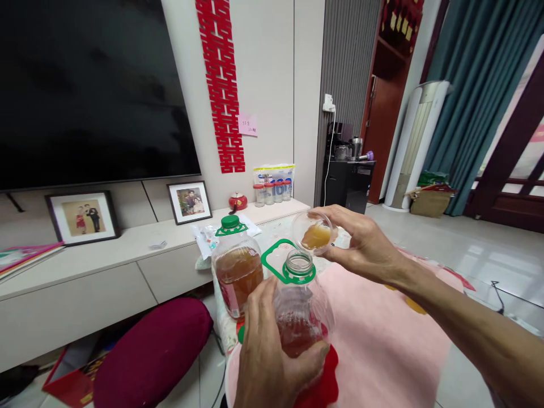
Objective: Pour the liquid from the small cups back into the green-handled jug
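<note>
My left hand (276,351) is wrapped round a clear plastic jug (304,306), part full of amber-brown liquid. The jug is uncapped, and a green handle ring (274,260) circles its neck. Above the mouth, my right hand (357,238) grips a small clear plastic cup (301,226) tilted toward the opening, with yellowish-brown liquid inside. I cannot tell whether any liquid is running out. To the left stands a second jug (238,277) of brown liquid, closed with a green cap (230,222). A red scalloped mat (329,374) shows beneath the held jug.
A pink cloth (382,340) covers the table. Beyond it, a long cabinet (127,255) bears picture frames (190,202), a red pot (237,201) and several red-lidded jars (268,194). A maroon stool (157,351) stands at the lower left.
</note>
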Demonstrator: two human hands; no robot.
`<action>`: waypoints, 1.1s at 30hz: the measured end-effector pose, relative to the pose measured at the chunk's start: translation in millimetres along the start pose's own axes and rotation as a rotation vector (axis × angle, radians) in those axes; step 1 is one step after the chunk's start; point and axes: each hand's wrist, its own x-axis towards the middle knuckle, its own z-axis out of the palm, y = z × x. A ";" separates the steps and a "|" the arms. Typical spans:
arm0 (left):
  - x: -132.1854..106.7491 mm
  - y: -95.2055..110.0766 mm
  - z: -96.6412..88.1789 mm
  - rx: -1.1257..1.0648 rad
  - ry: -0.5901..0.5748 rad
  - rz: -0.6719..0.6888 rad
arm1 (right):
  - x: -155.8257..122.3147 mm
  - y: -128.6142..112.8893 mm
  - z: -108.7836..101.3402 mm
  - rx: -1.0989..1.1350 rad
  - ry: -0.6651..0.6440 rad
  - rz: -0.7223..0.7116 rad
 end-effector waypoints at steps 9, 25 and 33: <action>-6.8 -3.9 8.9 0.032 0.084 0.056 | 7.5 -6.2 -3.6 -0.024 0.002 -0.123; -6.9 -9.0 14.2 0.086 0.127 0.127 | 10.5 -8.6 -6.9 -0.124 -0.040 -0.189; -6.7 -3.5 12.6 0.058 0.103 0.099 | 14.1 -11.8 -9.7 -0.152 -0.061 -0.248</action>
